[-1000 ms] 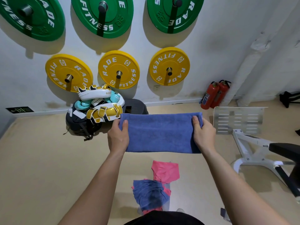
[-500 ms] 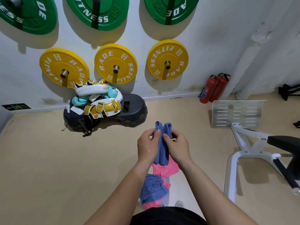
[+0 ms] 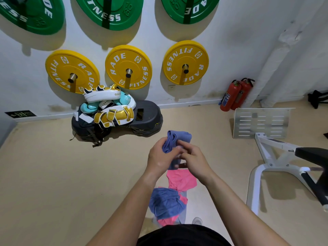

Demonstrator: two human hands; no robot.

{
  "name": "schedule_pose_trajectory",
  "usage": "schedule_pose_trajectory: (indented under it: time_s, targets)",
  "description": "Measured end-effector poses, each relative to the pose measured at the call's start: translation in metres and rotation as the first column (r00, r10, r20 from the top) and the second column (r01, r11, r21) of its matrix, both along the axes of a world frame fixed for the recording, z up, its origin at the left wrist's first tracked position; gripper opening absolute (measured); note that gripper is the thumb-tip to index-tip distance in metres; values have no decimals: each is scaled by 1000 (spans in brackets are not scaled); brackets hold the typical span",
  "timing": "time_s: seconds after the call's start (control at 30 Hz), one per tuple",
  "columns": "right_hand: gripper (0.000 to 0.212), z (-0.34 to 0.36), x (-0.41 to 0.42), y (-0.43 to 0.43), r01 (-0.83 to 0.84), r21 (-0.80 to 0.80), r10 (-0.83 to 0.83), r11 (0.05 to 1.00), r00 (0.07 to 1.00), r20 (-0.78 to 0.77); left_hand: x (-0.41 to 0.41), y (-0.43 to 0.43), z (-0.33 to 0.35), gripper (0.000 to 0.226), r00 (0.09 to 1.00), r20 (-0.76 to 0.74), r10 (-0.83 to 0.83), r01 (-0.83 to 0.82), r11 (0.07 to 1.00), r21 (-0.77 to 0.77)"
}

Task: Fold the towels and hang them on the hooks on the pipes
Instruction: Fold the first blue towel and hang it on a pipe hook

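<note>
- Holding a folded blue towel (image 3: 179, 137): upright bundle in mid-air above the floor (image 3: 53, 174), clamped by both hands set close together.
- Left hand (image 3: 159, 155): fingers curled round the bundle's left side.
- Right hand (image 3: 193, 158): touching the left hand, fingers pinching the bundle's lower part.
- Pink towel (image 3: 181, 180): lying on the floor, just below the hands.
- Crumpled blue towel (image 3: 165, 201): on the floor, overlapping pink cloth, nearer the person.
- White pipes (image 3: 276, 55): at the right wall, well apart from the hands.
- Fire extinguishers (image 3: 234, 96): two, red, beside the pipes.
- Yellow plates (image 3: 128, 67): three, wall-mounted.
</note>
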State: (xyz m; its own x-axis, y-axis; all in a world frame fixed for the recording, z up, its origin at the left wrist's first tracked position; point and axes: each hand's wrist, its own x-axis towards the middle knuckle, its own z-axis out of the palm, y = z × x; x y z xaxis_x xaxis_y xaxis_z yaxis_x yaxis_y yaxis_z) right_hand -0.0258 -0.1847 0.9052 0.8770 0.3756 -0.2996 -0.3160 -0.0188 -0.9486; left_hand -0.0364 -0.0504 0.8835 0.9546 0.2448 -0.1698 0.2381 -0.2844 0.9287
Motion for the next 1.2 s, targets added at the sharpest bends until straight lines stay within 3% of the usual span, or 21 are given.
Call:
schedule_pose_trajectory:
  time_s: [0.07, 0.17, 0.23, 0.3, 0.37, 0.43, 0.5, 0.67, 0.73, 0.83, 0.9, 0.97, 1.07, 1.2]
  targets:
    - [53, -5, 1, -3, -45, -85, 47, 995, 999, 20, 2, 8, 2, 9, 1000, -8, 13, -12, 999, 41]
    - [32, -9, 10, -15, 166, -430, -7, 887, 938, 346, 3, 23, 5, 15, 999, -30, -37, 40, 991, 126]
    - [60, -9, 16, -23, 225, -580, 95, 783, 878, 469, 1, 33, 8, 14, 986, -9, -167, 165, 963, 213]
    - [96, -9, 19, -26, 94, -684, 275, 724, 869, 411, -2, 37, 15, 12, 945, 22, -326, 306, 906, 291]
    - [97, -12, 20, -23, -51, -745, 421, 665, 850, 318, -5, 38, 24, 10, 901, 39, -432, 390, 846, 363]
    - [60, -14, 19, -18, -168, -728, 454, 665, 865, 215, -8, 39, 28, 9, 890, 61, -451, 392, 828, 400]
    - [28, -14, 16, -15, -219, -608, 369, 763, 920, 132, -9, 44, 26, 10, 919, 66, -389, 321, 834, 449]
    - [21, -20, 10, -14, -32, -360, 74, 933, 992, 104, -9, 60, 3, 21, 987, -14, -163, 141, 804, 578]
    - [16, -20, 7, -8, 143, -180, -133, 973, 989, 65, -10, 58, -5, 26, 998, -41, -42, 57, 850, 523]
    - [20, -23, 1, 8, 384, -34, -382, 923, 923, 36, -9, 45, -12, 26, 992, -55, 116, -94, 949, 301]
    - [21, -30, -4, 21, 414, -101, -412, 905, 910, 39, -6, 34, -11, 27, 977, -73, 202, -191, 972, 138]
    - [20, -37, -6, 28, 399, -273, -389, 875, 917, 91, -2, 33, -9, 28, 966, -93, 242, -233, 968, 91]
    - [27, -40, -4, 28, 436, -461, -359, 773, 899, 250, 1, 44, -16, 31, 982, -95, 166, -141, 964, 223]
    - [32, -34, 8, 25, 443, -540, -307, 716, 894, 327, 9, 49, -26, 31, 977, -173, 121, -59, 944, 326]
